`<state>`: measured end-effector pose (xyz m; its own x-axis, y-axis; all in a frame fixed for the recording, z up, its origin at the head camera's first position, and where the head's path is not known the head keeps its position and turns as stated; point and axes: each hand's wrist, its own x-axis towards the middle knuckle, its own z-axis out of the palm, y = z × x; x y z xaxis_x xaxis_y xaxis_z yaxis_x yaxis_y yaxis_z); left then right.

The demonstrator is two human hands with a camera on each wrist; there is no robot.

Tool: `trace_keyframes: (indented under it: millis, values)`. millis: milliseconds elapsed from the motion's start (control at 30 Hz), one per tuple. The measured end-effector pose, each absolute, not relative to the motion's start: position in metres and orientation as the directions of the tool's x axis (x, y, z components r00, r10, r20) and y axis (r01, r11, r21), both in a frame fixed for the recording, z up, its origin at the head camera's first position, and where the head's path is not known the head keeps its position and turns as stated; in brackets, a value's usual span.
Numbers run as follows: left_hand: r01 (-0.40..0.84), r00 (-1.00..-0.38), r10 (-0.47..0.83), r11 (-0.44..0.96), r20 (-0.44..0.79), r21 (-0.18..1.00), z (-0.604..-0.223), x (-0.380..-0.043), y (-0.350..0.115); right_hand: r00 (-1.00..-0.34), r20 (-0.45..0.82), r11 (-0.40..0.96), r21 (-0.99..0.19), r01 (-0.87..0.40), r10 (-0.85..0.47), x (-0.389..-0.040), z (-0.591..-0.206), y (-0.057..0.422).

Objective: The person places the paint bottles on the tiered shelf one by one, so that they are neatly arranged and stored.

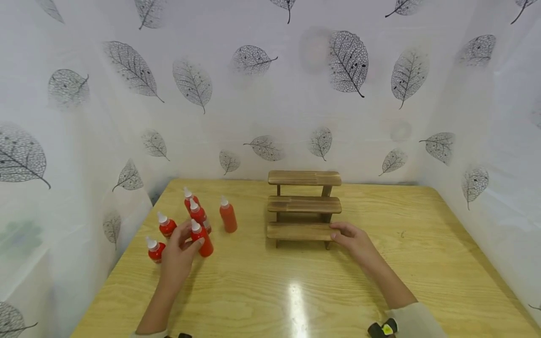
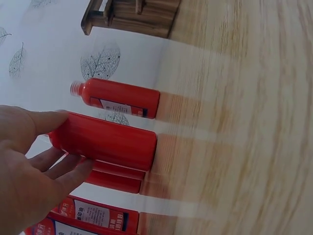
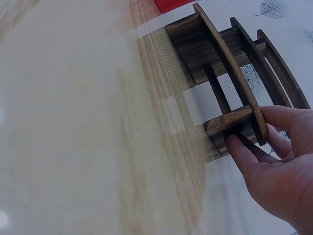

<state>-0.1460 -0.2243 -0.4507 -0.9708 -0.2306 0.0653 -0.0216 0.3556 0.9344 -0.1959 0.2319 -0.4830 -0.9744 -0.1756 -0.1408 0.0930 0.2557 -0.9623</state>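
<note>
My left hand (image 1: 179, 251) grips a red squeeze bottle (image 1: 204, 246) with a white pointed cap near its top, thumb on one side and fingers on the other. In the left wrist view that bottle (image 2: 105, 142) stands upright, its base right at the tabletop. My right hand (image 1: 355, 241) pinches the right end of the lowest step of a dark wooden three-tier stand (image 1: 302, 205). Seen from the right wrist, the thumb lies under the step (image 3: 230, 73) and the fingers over it, close to the leg.
Several more red bottles stand around my left hand, one (image 1: 228, 217) between it and the stand and another (image 1: 156, 250) at the far left. The wooden table (image 1: 262, 286) ends at a white leaf-patterned curtain (image 1: 270, 94) behind and on both sides.
</note>
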Motion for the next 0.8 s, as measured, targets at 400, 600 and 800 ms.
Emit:
trace_keyframes:
  millis: [400, 600, 800]
  values:
    - [0.003, -0.980, -0.183, 0.384, 0.079, 0.923, -0.415, -0.138, -0.206, -0.976, -0.132, 0.260, -0.962, 0.083, -0.174, -0.194, -0.483, 0.233]
    - [0.071, -0.989, -0.096, 0.372, 0.115, 0.925, -0.391, -0.143, -0.184, -0.979, -0.117, 0.253, -0.965, 0.072, -0.168, -0.194, -0.484, 0.233]
    - [0.153, -0.986, -0.013, 0.286, 0.164, 0.946, -0.377, -0.159, -0.158, -0.978, -0.117, 0.253, -0.965, 0.070, -0.174, -0.195, -0.484, 0.233]
